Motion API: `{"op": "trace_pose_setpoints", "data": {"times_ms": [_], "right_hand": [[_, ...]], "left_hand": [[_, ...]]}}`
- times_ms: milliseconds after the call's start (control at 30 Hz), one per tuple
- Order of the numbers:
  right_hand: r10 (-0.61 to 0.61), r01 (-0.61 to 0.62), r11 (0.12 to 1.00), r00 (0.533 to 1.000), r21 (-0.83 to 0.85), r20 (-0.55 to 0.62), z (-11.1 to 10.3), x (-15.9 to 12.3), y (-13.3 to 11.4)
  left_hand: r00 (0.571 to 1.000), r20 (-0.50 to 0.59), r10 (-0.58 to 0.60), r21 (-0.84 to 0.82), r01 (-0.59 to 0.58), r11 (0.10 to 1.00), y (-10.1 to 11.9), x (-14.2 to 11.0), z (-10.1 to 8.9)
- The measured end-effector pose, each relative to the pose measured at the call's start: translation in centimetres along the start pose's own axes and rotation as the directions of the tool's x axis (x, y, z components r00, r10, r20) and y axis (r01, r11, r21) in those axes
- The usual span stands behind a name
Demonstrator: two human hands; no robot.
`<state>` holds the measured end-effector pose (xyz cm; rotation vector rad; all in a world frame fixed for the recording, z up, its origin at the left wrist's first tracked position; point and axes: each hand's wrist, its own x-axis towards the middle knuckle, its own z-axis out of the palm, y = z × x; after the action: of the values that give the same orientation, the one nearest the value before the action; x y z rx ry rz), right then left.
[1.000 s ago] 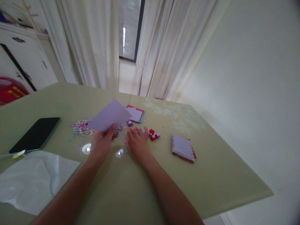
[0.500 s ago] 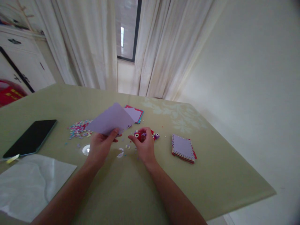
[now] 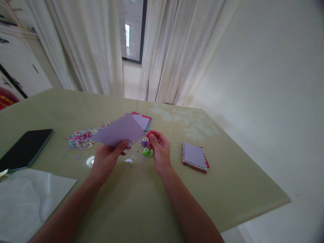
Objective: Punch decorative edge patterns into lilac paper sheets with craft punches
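Observation:
My left hand (image 3: 107, 158) pinches a sheet of light purple paper (image 3: 120, 130) by its near edge, thumb on top. A row of small punched holes runs along the paper's near right edge. My right hand (image 3: 161, 152) is closed on a small red craft punch (image 3: 150, 134) at the paper's right corner; whether the paper sits in its slot is hard to tell. Just left of the right hand, a purple punch (image 3: 144, 142) and a green punch (image 3: 145, 152), each with an eye on it, stand on the table, partly covered by the fingers.
Colourful paper bits (image 3: 82, 138) lie heaped on the left. Behind the held sheet rests a stack of coloured paper (image 3: 142, 120). Hole-edged cards (image 3: 194, 157) are piled at right. A dark tablet (image 3: 27, 146) and a whitish translucent sheet (image 3: 37, 195) lie at left on the green table (image 3: 141, 209).
My right hand has lifted the red punch from among the others to the paper's right corner. The purple and green punches now show beside it. My view has shifted slightly right.

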<state>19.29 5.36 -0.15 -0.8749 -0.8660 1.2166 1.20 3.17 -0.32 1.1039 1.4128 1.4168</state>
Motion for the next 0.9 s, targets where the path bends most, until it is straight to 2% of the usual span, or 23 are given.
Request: {"op": "trace_pose_setpoints", "data": {"times_ms": [100,200,300,433,900], "right_hand": [[0.007,-0.007,0.999,1.0,-0.04,-0.008,-0.6,0.6,-0.4],[0.084,-0.076,0.992,0.994,-0.101,0.073,-1.4,1.3,-0.8],[0.142,-0.123,0.983,0.981,-0.139,0.131,-2.0,1.6,-0.9],[0.145,-0.116,0.977,0.976,-0.177,0.164,-2.2,1.6,-0.8],[0.127,-0.099,0.974,0.984,-0.205,0.128,-2.4,1.6,-0.5]], "left_hand": [[0.998,0.061,0.012,0.061,-0.016,0.998,0.3,0.1,-0.1],[0.993,0.109,0.039,0.09,-0.049,0.995,0.5,0.1,-0.2],[0.993,0.11,0.054,0.111,-0.066,0.992,0.4,0.1,-0.3],[0.992,0.1,0.072,0.111,-0.084,0.99,0.2,0.1,-0.3],[0.992,0.097,0.076,0.096,-0.085,0.992,0.4,0.2,-0.6]]}}
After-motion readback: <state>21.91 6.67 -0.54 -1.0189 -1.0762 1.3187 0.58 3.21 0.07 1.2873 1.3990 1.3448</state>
